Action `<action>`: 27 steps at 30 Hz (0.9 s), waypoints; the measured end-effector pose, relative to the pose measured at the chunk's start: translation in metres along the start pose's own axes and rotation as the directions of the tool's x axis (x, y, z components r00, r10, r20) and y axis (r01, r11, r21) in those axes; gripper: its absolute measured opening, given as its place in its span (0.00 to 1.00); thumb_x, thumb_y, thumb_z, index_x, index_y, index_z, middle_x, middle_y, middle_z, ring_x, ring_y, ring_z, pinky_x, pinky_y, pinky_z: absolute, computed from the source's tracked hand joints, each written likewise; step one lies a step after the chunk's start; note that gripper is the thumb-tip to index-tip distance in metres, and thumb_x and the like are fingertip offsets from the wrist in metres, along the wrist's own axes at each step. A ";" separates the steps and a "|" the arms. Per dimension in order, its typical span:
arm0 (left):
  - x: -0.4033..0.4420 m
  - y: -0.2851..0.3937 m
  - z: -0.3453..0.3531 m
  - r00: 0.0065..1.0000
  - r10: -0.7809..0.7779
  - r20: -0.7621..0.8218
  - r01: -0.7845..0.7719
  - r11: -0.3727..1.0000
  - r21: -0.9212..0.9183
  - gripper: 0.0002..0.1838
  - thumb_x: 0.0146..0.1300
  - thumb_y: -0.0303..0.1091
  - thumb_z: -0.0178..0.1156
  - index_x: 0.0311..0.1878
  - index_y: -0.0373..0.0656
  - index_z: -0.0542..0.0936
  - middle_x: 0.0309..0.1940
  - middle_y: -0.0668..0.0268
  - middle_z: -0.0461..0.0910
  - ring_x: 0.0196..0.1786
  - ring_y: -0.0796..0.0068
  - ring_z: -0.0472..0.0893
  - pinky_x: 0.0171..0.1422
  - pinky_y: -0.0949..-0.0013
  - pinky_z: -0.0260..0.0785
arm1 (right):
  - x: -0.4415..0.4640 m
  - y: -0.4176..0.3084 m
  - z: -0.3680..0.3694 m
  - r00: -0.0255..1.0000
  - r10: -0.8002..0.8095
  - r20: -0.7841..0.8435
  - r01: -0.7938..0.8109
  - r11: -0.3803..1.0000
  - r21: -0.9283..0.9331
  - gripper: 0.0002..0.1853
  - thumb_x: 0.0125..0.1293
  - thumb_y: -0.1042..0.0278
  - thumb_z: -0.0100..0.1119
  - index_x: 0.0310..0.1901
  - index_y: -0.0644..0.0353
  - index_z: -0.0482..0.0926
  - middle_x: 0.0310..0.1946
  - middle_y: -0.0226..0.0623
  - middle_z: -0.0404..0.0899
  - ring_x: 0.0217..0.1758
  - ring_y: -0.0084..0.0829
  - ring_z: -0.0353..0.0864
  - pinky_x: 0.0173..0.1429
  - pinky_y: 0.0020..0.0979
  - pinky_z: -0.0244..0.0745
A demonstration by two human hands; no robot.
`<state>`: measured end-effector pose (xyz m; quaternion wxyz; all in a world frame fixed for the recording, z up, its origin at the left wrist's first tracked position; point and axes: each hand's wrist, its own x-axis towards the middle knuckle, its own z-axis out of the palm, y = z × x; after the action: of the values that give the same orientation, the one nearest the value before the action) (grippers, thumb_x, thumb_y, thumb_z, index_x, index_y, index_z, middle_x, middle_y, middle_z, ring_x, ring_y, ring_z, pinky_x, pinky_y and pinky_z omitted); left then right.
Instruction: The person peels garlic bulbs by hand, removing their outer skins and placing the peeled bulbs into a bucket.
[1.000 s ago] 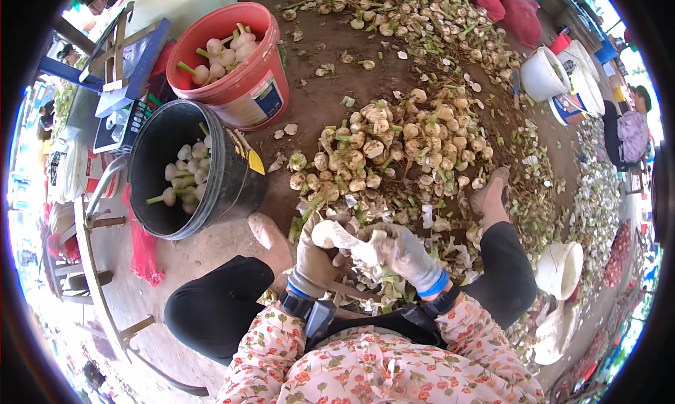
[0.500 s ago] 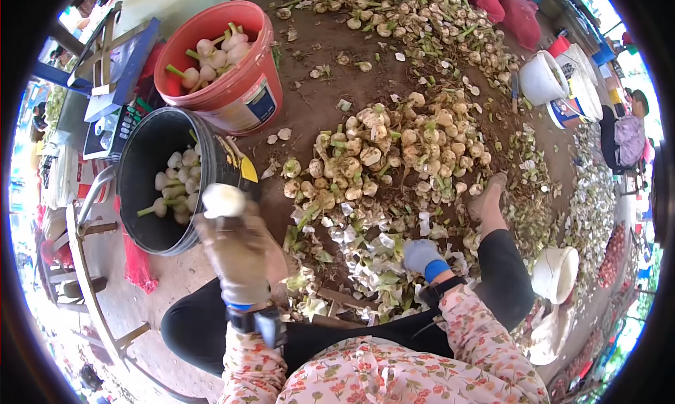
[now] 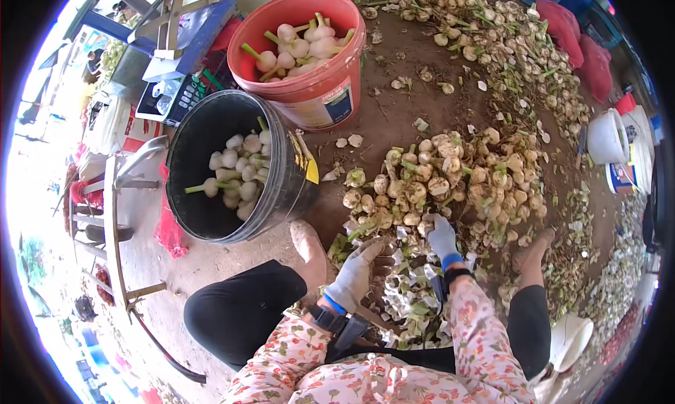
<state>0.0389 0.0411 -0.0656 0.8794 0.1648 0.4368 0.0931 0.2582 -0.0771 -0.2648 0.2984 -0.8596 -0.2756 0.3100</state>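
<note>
My left hand (image 3: 356,269), in a pale glove with soiled fingertips, reaches over the garlic skins with its fingers stretched out and nothing visible in them. Beside it, my right hand (image 3: 443,238), also gloved, is closed at the near edge of a heap of unpeeled garlic (image 3: 450,176), its fingers on a garlic bulb (image 3: 426,225); the fingertips are partly hidden. White peeled garlic skins (image 3: 408,291) lie under and between both hands. To the left, a black bucket (image 3: 184,193) holds clean white bulbs with green stems.
Behind the black bucket stands a red bucket (image 3: 351,67) with more cleaned garlic. A larger garlic pile (image 3: 506,46) spreads at the back right, near red mesh sacks (image 3: 594,67). White buckets (image 3: 608,138) stand at the right. A metal frame (image 3: 112,228) is at the left.
The left hand, which held a white bulb by the black bucket, has come back over the skins without it. My right hand has moved forward to the garlic heap. The view has shifted.
</note>
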 end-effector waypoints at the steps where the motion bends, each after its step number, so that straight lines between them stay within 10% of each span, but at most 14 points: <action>1: 0.005 -0.006 -0.002 0.997 0.052 -0.053 -0.047 0.995 0.092 0.19 0.65 0.36 0.57 0.58 0.43 0.70 0.39 0.67 0.78 0.39 0.74 0.78 0.40 0.71 0.71 | -0.013 -0.017 -0.008 0.997 -0.073 -0.006 0.074 0.994 0.078 0.15 0.55 0.73 0.58 0.46 0.57 0.76 0.41 0.45 0.77 0.44 0.43 0.78 0.48 0.37 0.73; 5: 0.025 -0.045 -0.005 0.965 0.230 -0.126 -0.174 0.920 0.351 0.26 0.62 0.30 0.61 0.63 0.43 0.66 0.42 0.68 0.76 0.45 0.77 0.75 0.44 0.72 0.70 | -0.108 -0.120 -0.037 0.849 -0.483 -0.217 0.495 0.869 0.006 0.13 0.55 0.78 0.61 0.44 0.61 0.76 0.35 0.35 0.79 0.37 0.29 0.79 0.42 0.28 0.73; 7: 0.008 -0.035 0.009 0.977 0.214 -0.011 -0.203 0.938 0.282 0.24 0.62 0.28 0.61 0.61 0.41 0.68 0.44 0.67 0.77 0.46 0.77 0.75 0.46 0.73 0.71 | -0.146 -0.165 -0.061 0.962 -0.272 0.026 0.228 0.853 0.469 0.14 0.57 0.78 0.61 0.45 0.60 0.74 0.34 0.31 0.77 0.38 0.24 0.75 0.42 0.26 0.71; 8: 0.003 -0.031 0.011 0.936 0.347 0.051 -0.343 0.875 0.341 0.21 0.63 0.26 0.59 0.59 0.39 0.70 0.46 0.65 0.78 0.45 0.78 0.78 0.46 0.75 0.72 | -0.152 -0.160 -0.065 0.949 -0.068 0.308 -0.183 0.677 0.713 0.13 0.61 0.77 0.58 0.49 0.61 0.73 0.36 0.30 0.77 0.40 0.22 0.74 0.44 0.24 0.71; 9: -0.003 -0.024 0.009 0.952 0.286 0.108 -0.304 0.921 0.245 0.21 0.63 0.25 0.58 0.59 0.39 0.70 0.45 0.66 0.78 0.43 0.78 0.79 0.48 0.75 0.73 | -0.144 -0.133 -0.052 0.967 -0.113 0.230 -0.147 0.489 0.860 0.16 0.65 0.73 0.55 0.54 0.62 0.71 0.40 0.31 0.77 0.43 0.22 0.74 0.47 0.25 0.70; 19: -0.041 -0.025 0.030 0.898 0.336 0.285 -0.436 0.774 0.460 0.25 0.52 0.16 0.63 0.55 0.38 0.74 0.50 0.66 0.76 0.50 0.78 0.76 0.56 0.73 0.71 | -0.149 -0.168 -0.090 0.941 -0.162 0.296 -0.046 0.807 0.588 0.19 0.63 0.56 0.61 0.45 0.64 0.76 0.38 0.34 0.78 0.36 0.20 0.74 0.42 0.25 0.71; 23: -0.051 -0.025 0.032 0.932 0.245 0.267 -0.335 0.864 0.376 0.23 0.52 0.17 0.64 0.53 0.37 0.75 0.48 0.66 0.77 0.48 0.78 0.77 0.55 0.74 0.71 | -0.164 -0.168 -0.097 0.955 -0.259 0.144 0.132 0.807 0.575 0.15 0.64 0.61 0.59 0.45 0.64 0.77 0.33 0.32 0.79 0.37 0.20 0.75 0.43 0.24 0.71; 27: -0.050 -0.027 0.028 0.942 0.177 0.284 -0.263 0.916 0.304 0.24 0.53 0.17 0.61 0.55 0.39 0.74 0.49 0.64 0.77 0.48 0.74 0.78 0.55 0.70 0.72 | -0.173 -0.170 -0.106 0.948 -0.187 0.259 -0.053 0.707 0.706 0.15 0.65 0.65 0.59 0.48 0.65 0.76 0.32 0.29 0.79 0.35 0.18 0.75 0.41 0.22 0.72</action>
<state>0.0320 -0.0055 -0.0229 0.8697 0.3719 0.3103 0.0946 0.1699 -0.1135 -0.0177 0.5673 -0.6097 -0.2113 0.5117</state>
